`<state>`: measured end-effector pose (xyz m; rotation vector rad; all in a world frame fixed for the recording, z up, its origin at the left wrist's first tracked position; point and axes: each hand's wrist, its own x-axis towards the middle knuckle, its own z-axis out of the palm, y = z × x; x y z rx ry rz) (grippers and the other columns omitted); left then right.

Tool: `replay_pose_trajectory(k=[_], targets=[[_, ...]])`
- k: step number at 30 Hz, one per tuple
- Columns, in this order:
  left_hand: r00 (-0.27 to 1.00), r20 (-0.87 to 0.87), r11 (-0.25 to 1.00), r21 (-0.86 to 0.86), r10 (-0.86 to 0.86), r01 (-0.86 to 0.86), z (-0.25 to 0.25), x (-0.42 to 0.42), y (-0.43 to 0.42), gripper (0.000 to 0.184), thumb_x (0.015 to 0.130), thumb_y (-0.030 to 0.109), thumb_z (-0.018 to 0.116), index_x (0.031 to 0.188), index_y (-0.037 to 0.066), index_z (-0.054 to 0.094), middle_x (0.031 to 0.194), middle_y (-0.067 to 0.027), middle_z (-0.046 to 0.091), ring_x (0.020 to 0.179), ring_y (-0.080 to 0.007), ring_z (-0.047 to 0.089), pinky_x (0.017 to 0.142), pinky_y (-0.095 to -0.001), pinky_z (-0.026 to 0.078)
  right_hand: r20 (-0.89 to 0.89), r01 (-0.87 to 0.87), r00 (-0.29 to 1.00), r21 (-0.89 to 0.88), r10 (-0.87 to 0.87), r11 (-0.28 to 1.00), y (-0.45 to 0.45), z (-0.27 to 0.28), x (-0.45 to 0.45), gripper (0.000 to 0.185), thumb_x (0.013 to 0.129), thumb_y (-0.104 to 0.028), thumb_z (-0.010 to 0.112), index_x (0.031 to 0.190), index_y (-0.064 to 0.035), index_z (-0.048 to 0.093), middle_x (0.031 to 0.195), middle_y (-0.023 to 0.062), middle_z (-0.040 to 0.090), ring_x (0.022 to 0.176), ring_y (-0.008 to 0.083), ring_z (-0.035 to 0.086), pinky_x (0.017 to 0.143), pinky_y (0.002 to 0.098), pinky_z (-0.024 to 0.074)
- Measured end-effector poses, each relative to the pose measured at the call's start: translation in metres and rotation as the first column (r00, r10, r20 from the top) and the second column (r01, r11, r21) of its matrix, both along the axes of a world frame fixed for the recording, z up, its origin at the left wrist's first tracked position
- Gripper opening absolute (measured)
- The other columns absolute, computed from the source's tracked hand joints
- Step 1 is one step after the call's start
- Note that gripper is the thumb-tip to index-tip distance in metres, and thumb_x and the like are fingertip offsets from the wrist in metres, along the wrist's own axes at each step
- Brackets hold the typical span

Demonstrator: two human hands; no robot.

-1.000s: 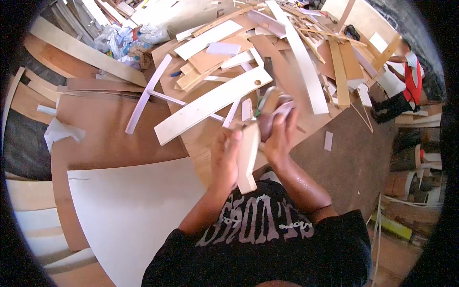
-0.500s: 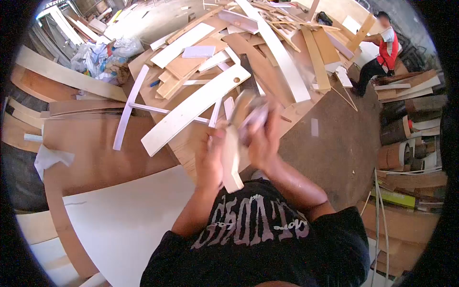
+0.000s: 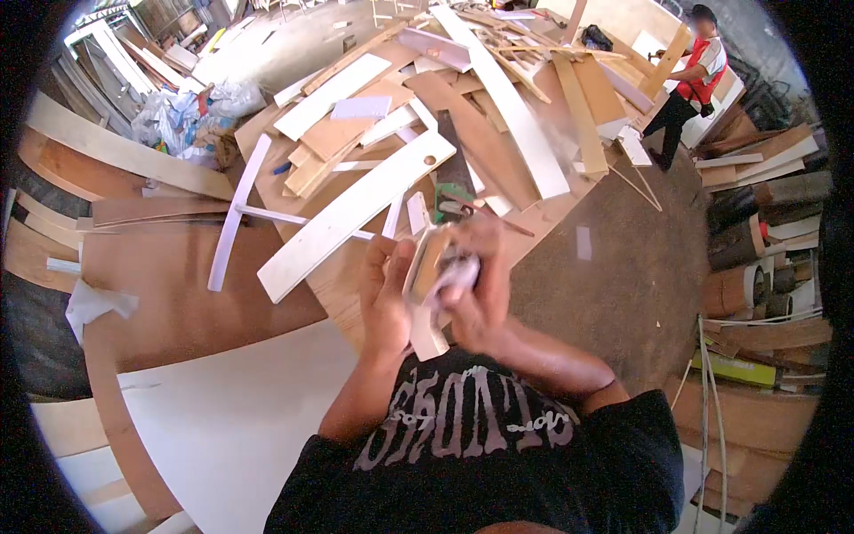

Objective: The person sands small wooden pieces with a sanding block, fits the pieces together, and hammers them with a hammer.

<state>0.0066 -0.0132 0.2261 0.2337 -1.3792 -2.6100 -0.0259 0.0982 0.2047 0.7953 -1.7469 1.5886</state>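
My left hand point(image 3: 385, 307) is closed round a pale, angled piece of wood point(image 3: 428, 334), held upright in front of my chest. Against the wood's upper part, my right hand point(image 3: 485, 298) grips a small pale lilac-white pad point(image 3: 455, 278). Motion blurs the fingers and the pad, so its exact kind does not show. Just beyond my hands, a green object point(image 3: 452, 194) with red parts lies on the worktable, partly hidden. Left of it rests a long cream board point(image 3: 356, 214) with a round hole near its far end.
Wood offcuts cover the worktable point(image 3: 334, 294), among them a long white board point(image 3: 520, 120). A large white sheet point(image 3: 240, 427) lies at the lower left. Plastic bags point(image 3: 191, 111) heap at the back left. A person in red point(image 3: 698, 80) stands at the far right; boards point(image 3: 756, 160) line that side.
My right hand and the pad have shifted down along the wood, which has tilted slightly. The green object has come into sight. The person at the far right has moved to a more upright pose.
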Motion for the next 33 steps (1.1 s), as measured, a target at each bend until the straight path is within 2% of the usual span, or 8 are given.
replay_pose_trajectory(k=[5,10,12,18,22,24,30,33], targets=[[0.995,-0.094,0.949,-0.31,0.018,-0.047,-0.01,0.002,0.022,0.029,0.099,0.033,0.062,0.094,0.006,0.055,0.084,-0.0021,0.061,0.073,-0.0065,0.054,0.064,-0.0239,0.045,0.399,0.014,0.913,-0.247,0.088,0.969,0.03,0.027,-0.022,0.051,0.097,-0.041,0.058,0.125,0.0005,0.048,0.102,0.0134,0.049,0.096,0.0239,0.049,0.087,0.0413,0.0399],[0.977,-0.11,0.939,-0.273,0.183,-0.207,-0.006,-0.017,0.048,0.03,0.1,0.033,0.061,0.092,0.005,0.055,0.085,-0.0026,0.059,0.078,-0.0068,0.052,0.07,-0.0247,0.044,0.05,-0.058,0.997,-0.062,0.061,0.996,0.046,0.015,-0.027,0.038,0.1,-0.036,0.053,0.114,-0.0007,0.048,0.103,0.0117,0.05,0.093,0.0194,0.049,0.083,0.0344,0.0417],[0.989,-0.084,0.944,-0.298,0.123,-0.143,-0.005,-0.014,0.058,0.03,0.1,0.033,0.061,0.092,0.005,0.055,0.086,-0.0042,0.061,0.08,-0.0076,0.053,0.071,-0.0255,0.044,0.523,0.033,0.846,-0.244,0.103,0.969,0.056,0.039,-0.035,0.044,0.098,-0.035,0.054,0.123,0.0011,0.049,0.107,0.0152,0.049,0.099,0.0246,0.048,0.091,0.0418,0.0389],[0.989,-0.05,0.976,-0.159,0.141,-0.147,-0.008,-0.037,0.083,0.029,0.101,0.03,0.06,0.088,0.005,0.055,0.082,-0.0025,0.059,0.073,-0.0091,0.051,0.066,-0.0249,0.042,0.279,-0.072,0.953,-0.174,0.12,0.982,0.082,0.014,-0.047,0.037,0.095,-0.033,0.058,0.113,-0.0016,0.049,0.106,0.0122,0.049,0.096,0.0192,0.049,0.08,0.0344,0.0425],[0.98,-0.136,0.793,-0.577,0.143,-0.195,-0.005,-0.043,0.099,0.029,0.1,0.028,0.061,0.085,0.004,0.056,0.081,-0.004,0.059,0.075,-0.0097,0.053,0.066,-0.0249,0.043,0.419,0.041,0.908,-0.089,0.0,0.995,0.107,0.007,-0.057,0.039,0.095,-0.034,0.058,0.114,-0.0017,0.049,0.107,0.0128,0.051,0.096,0.0211,0.051,0.082,0.0372,0.0443],[0.986,-0.038,0.953,-0.252,0.162,-0.167,0.001,-0.054,0.112,0.029,0.1,0.029,0.061,0.086,0.003,0.056,0.084,-0.0035,0.058,0.078,-0.0088,0.05,0.07,-0.0257,0.042,0.303,0.001,0.952,-0.167,0.05,0.986,0.11,-0.002,-0.06,0.039,0.095,-0.036,0.058,0.113,-0.0027,0.049,0.101,0.0125,0.051,0.092,0.022,0.052,0.078,0.0368,0.0444],[0.982,-0.125,0.869,-0.458,0.143,-0.185,-0.029,-0.059,0.139,0.027,0.1,0.03,0.062,0.09,0.005,0.055,0.08,-0.002,0.058,0.069,-0.0077,0.053,0.058,-0.0239,0.043,0.5,-0.139,0.852,-0.066,0.153,0.988,0.148,-0.01,-0.069,0.046,0.099,-0.041,0.051,0.126,-0.0034,0.043,0.112,0.0091,0.049,0.104,0.0185,0.048,0.091,0.0317,0.0401],[0.964,0.038,0.953,-0.162,0.265,-0.255,-0.024,-0.07,0.156,0.024,0.099,0.029,0.062,0.093,0.007,0.054,0.08,-0.0012,0.058,0.066,-0.0076,0.053,0.055,-0.0226,0.042,0.308,-0.153,0.928,-0.195,0.208,0.969,0.146,-0.028,-0.084,0.043,0.093,-0.039,0.058,0.112,-0.003,0.048,0.104,0.013,0.051,0.094,0.0225,0.051,0.082,0.0401,0.0446]])
